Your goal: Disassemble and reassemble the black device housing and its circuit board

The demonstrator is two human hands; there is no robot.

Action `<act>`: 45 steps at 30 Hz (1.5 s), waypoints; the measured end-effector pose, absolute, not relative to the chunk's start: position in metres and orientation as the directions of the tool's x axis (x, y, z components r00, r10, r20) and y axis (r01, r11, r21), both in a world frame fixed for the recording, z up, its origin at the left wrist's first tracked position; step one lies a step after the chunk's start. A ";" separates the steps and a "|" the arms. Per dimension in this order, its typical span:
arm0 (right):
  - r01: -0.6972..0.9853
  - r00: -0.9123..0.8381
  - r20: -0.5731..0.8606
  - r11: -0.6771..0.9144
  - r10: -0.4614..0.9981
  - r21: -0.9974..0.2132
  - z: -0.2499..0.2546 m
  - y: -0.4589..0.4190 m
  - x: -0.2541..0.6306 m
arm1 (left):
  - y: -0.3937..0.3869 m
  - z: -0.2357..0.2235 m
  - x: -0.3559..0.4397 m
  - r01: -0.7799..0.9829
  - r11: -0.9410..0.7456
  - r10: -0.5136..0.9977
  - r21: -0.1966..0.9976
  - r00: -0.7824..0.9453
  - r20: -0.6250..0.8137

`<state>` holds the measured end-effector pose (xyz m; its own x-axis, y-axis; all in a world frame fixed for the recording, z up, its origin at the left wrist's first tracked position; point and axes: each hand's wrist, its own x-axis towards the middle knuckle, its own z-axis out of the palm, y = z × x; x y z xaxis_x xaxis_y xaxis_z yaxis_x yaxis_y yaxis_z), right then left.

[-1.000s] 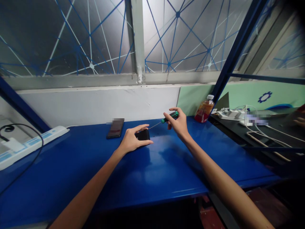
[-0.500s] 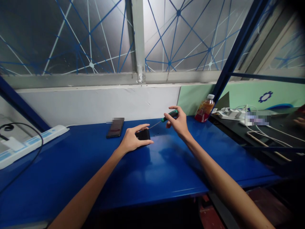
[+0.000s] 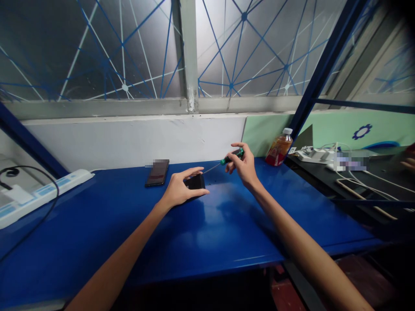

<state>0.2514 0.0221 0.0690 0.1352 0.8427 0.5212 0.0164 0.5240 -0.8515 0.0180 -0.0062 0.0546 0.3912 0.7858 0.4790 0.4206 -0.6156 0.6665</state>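
Observation:
My left hand (image 3: 179,188) grips a small black device (image 3: 195,182) that rests on the blue table (image 3: 201,233), thumb below it and fingers over its top. My right hand (image 3: 244,166) pinches the green handle of a thin screwdriver (image 3: 231,157). Its metal shaft slants down and left, with the tip at the upper right corner of the black device. A dark phone (image 3: 157,172) lies flat on the table just left of my left hand.
A white power strip (image 3: 42,192) with a black cable lies at the left edge. An orange-drink bottle (image 3: 279,147) stands at the back right by a blue post. A neighbouring dark bench (image 3: 356,177) holds white chargers and cables; another person's hand (image 3: 409,162) shows at far right.
My right hand has lifted the screwdriver handle slightly and shifted a little to the right. My left hand and the black device have stayed in place.

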 end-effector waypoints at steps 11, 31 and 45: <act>0.051 0.154 0.587 0.587 0.795 -0.808 0.069 0.019 0.248 | -0.008 0.055 0.018 0.416 -0.627 0.777 0.658 0.393 0.492; 0.123 0.149 0.594 0.581 0.790 -0.804 0.070 0.018 0.246 | -0.007 0.053 0.019 0.431 -0.634 0.772 0.642 0.396 0.497; 0.158 0.168 0.576 0.555 0.800 -0.817 0.069 0.019 0.247 | -0.009 0.055 0.020 0.443 -0.630 0.775 0.638 0.403 0.486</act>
